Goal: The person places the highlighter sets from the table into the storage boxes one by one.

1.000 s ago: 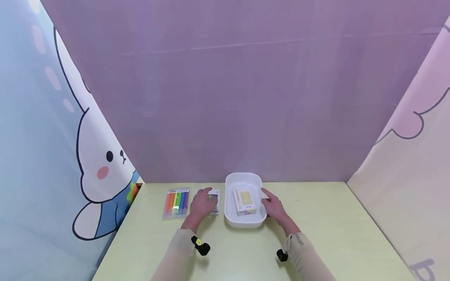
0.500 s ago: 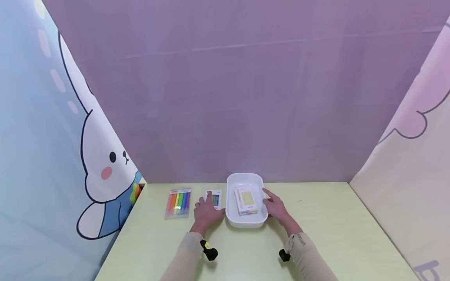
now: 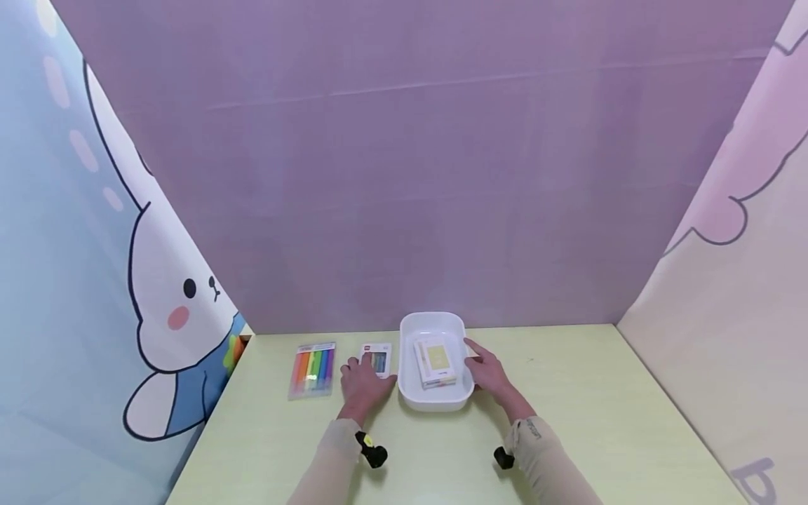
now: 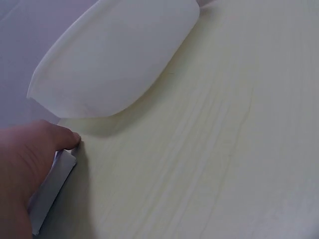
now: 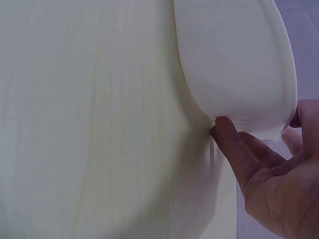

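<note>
L hand [image 3: 365, 388] spread loose, not clenched, on small flat white cardboard box [image 3: 380, 360] w/ dark window; R hand [image 3: 491, 373] grasping white rounded plastic tray [image 3: 433, 405] by its R side.
Flat box on pale-yellow tabletop [image 3: 581, 414], btwn tray & clear pack of rainbow-coloured pens [image 3: 312, 370]; white box w/ yellow panel [image 3: 437, 359] inside tray.

A creased purple cloth [image 3: 404, 175] fills the upper middle of the frame. At the left edge is a blue cloth [image 3: 50, 294] printed with a white rabbit [image 3: 160, 291]; at the right edge, a pink-and-cream cloth [image 3: 726, 315] with dark outlines. A pale yellow counter [image 3: 606, 435] spans the bottom.
</note>
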Demonstrator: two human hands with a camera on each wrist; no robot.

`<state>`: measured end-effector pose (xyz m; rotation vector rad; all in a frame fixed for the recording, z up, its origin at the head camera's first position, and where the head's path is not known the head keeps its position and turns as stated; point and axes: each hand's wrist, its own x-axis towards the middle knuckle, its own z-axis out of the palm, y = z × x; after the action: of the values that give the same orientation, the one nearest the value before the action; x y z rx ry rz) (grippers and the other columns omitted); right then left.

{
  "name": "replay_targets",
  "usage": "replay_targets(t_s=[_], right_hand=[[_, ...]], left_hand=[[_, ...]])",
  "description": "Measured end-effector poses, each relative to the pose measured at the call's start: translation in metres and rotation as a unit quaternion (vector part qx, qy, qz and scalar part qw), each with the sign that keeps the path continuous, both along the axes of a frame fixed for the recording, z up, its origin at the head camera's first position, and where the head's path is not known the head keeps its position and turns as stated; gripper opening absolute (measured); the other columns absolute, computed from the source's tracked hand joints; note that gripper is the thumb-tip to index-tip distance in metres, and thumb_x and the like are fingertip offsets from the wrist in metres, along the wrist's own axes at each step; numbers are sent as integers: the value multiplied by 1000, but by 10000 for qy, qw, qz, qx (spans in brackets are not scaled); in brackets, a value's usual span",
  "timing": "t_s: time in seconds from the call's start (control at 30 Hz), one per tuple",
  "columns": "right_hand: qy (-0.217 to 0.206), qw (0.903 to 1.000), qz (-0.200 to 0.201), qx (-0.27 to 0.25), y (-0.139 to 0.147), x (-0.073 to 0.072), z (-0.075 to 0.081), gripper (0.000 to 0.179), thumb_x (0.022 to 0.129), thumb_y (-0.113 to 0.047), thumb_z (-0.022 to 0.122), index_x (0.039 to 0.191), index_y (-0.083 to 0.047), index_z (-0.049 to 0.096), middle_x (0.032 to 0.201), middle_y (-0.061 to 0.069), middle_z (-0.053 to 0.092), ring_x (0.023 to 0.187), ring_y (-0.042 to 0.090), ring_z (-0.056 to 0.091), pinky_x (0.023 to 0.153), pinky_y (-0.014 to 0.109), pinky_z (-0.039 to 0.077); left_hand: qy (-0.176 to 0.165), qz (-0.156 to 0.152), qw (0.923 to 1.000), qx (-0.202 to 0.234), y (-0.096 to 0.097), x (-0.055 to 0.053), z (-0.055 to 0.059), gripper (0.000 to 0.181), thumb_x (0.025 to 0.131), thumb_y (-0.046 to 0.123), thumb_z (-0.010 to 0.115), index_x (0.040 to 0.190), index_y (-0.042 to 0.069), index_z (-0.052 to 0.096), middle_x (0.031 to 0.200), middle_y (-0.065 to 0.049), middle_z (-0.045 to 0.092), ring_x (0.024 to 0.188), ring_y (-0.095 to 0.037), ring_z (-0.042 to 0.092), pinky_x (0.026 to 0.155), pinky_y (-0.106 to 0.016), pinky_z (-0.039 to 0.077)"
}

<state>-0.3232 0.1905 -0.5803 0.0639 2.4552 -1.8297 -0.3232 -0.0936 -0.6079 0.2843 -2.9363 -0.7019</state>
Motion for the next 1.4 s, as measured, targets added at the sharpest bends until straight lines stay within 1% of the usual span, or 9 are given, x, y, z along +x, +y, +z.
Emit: replay_targets(t_s=[0.17,0.33,0.43,0.57,0.7,0.87,1.07,1.2,1.4], right_hand=[[27,10000,-10,77,-3,0,0,53,97,-16,51,149,-19,40,122,28,58,75,28,67,54,40,56],[-94,9999,-57,58,-2,4,-5,54,97,-15,51,149,-19,40,124,28,57,79,30,68,54,40,56],[-90,9997,-197,70,1,6,-7,53,97,-14,52,149,-20,42,122,27,59,79,31,68,52,39,56],[48,9998,-177,83,1,7,-6,53,96,-12,51,148,-17,42,120,29,59,78,32,68,52,40,56],[5,10000,-42,26,-3,6,-3,54,97,-12,50,149,-17,40,121,30,58,78,31,68,53,40,56],[48,9999,-165,16,-5,3,-1,54,96,-13,52,149,-19,42,119,27,60,77,28,67,53,40,56],[63,9999,-110,75,-5,3,-1,54,96,-13,52,149,-18,41,118,28,60,77,30,67,53,40,56],[81,9999,-142,-2,-4,3,0,53,96,-13,52,148,-19,42,118,27,60,77,31,67,52,40,56],[48,9999,-34,-139,-2,2,3,54,96,-13,52,149,-18,41,119,29,59,76,33,67,53,42,56]], left_hand=[[22,87,9996,278,-7,-2,-1,91,69,56,75,141,7,47,124,-25,43,109,-40,40,90,-56,40],[-177,120,9994,286,-11,-1,-2,97,63,52,79,143,10,44,121,-25,44,108,-41,42,90,-55,42],[-223,53,9987,452,-11,1,-2,98,61,51,79,143,9,45,118,-26,45,105,-42,44,87,-55,44],[-225,141,9972,705,-10,5,1,96,60,50,79,140,9,46,113,-24,46,100,-40,46,80,-54,47],[-170,254,9972,689,-12,8,7,94,61,51,78,140,10,47,112,-22,46,98,-37,45,76,-51,48],[205,123,9974,674,-11,9,22,95,61,52,77,140,9,47,116,-24,45,100,-38,44,77,-51,48],[463,126,9967,648,-5,16,43,91,61,53,77,136,11,50,118,-22,45,103,-36,43,79,-48,48],[652,57,9950,757,2,21,60,87,62,52,78,135,12,52,118,-21,44,103,-35,43,77,-48,48],[895,-90,9938,650,17,24,82,87,62,53,78,133,10,54,116,-22,46,103,-35,43,80,-47,46]])
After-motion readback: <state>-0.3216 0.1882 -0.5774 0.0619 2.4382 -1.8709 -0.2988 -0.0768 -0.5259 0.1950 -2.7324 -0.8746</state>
